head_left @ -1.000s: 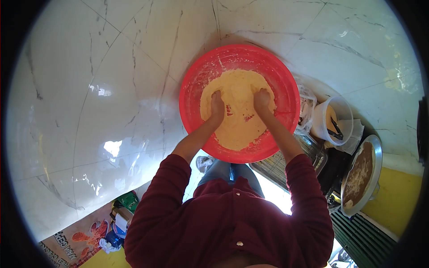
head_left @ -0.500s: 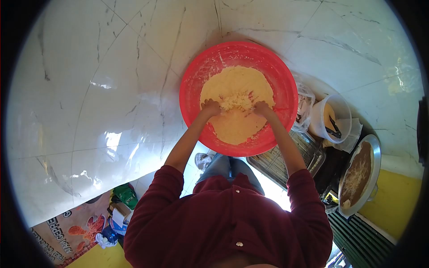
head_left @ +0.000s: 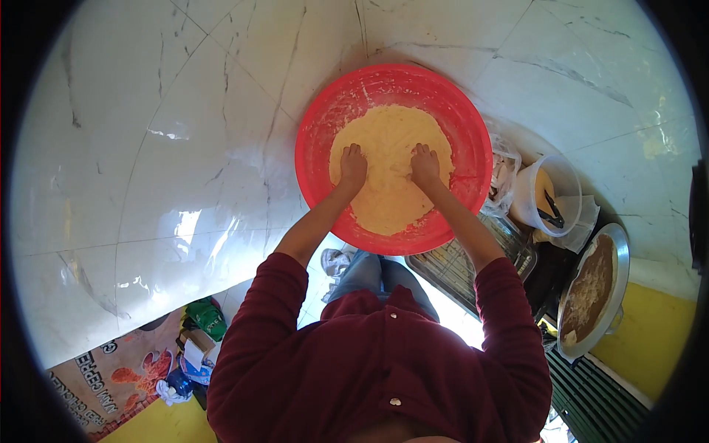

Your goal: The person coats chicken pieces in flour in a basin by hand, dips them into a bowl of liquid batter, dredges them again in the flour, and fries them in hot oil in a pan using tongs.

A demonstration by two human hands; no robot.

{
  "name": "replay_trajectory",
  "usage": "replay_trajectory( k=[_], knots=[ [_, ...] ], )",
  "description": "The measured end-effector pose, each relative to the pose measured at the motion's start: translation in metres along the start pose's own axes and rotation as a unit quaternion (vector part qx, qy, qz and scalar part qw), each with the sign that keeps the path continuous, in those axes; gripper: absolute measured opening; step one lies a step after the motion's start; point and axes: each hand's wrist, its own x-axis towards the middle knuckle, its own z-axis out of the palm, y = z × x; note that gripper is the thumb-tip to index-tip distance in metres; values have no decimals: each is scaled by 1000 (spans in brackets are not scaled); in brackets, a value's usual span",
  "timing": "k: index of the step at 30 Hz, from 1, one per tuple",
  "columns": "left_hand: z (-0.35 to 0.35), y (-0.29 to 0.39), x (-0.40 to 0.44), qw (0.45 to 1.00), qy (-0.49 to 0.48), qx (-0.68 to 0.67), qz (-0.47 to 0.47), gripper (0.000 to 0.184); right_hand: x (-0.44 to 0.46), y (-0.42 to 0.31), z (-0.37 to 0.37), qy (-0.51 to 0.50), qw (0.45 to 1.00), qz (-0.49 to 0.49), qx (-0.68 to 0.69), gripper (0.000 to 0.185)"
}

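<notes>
A wide red basin [head_left: 317, 111] holds a broad layer of pale yellow flour-like mix [head_left: 391, 133]. On the left side of the mix rests my left hand [head_left: 353, 166], its fingers curled into the surface. My right hand [head_left: 425, 164] is at the right side, also with bent fingers pressed into the mix. The hands are apart, with mix between them. What the curled fingers hold, if anything, is too small to make out.
Right of the basin are a plastic bag [head_left: 502, 173], a clear tub [head_left: 548, 196] with a black-handled tool, a metal rack tray [head_left: 473, 258] and a round metal pan [head_left: 620, 273] with brown and pale contents. A green bag [head_left: 208, 317] lies at lower left.
Both hands have moved forward from the near part of the mix. The crumbly heap and red gaps seen between them half a second ago now look smoothed over.
</notes>
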Motion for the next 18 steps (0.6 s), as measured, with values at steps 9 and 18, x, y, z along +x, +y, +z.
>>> replay_trajectory(
  k=[9, 18],
  knots=[
    [-3, -6, 8, 995, -59, 20, -82, 21, 13, 33, 30, 25, 985, 153, -75, 19],
    [-3, 53, -19, 955, -72, -266, -114, 28, -15, -47, 12, -241, 962, -22, 125, 25]
  ],
)
